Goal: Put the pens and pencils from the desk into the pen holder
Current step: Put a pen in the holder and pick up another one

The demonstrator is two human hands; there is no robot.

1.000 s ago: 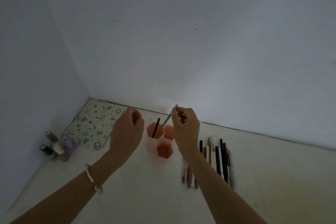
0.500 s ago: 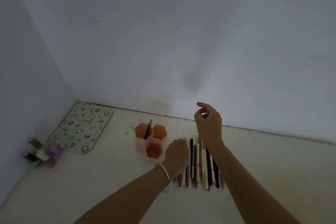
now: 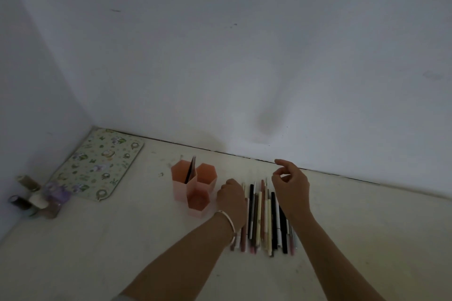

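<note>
Head view, only cam I've got, dim light. Desk (image 3: 122, 239) is a pale top jammed into a corner of white walls. Pen holder (image 3: 193, 188) is three pink-orange hexagonal tubes joined together, standing upright near the back edge, roughly mid-desk. Rear-left tube has dark pens in it (image 3: 191, 172), leaning toward the right; I count maybe two, too blurred to call. The other two tubes look empty from here. Row of pens and pencils (image 3: 263, 217) lies flat just right of the holder, packed side by side, running front to back: black, white, pink and cream barrels mixed. Left hand (image 3: 232, 199) is down on the left end of that row, knuckles up, fingers curled under; can't tell from this angle whether they're pinched on a pen or just resting on it. Silver bracelet (image 3: 228, 222) on that wrist. Right hand (image 3: 292, 189) hangs above the right side of the row, near the back edge, thumb and index apart in a loose curl, nothing between them. Back-left corner has a patterned mat (image 3: 97, 166) lying flat against the wall. In front of the mat, at the left edge, a cluster of small tape rolls (image 3: 36, 198), one purple.
</note>
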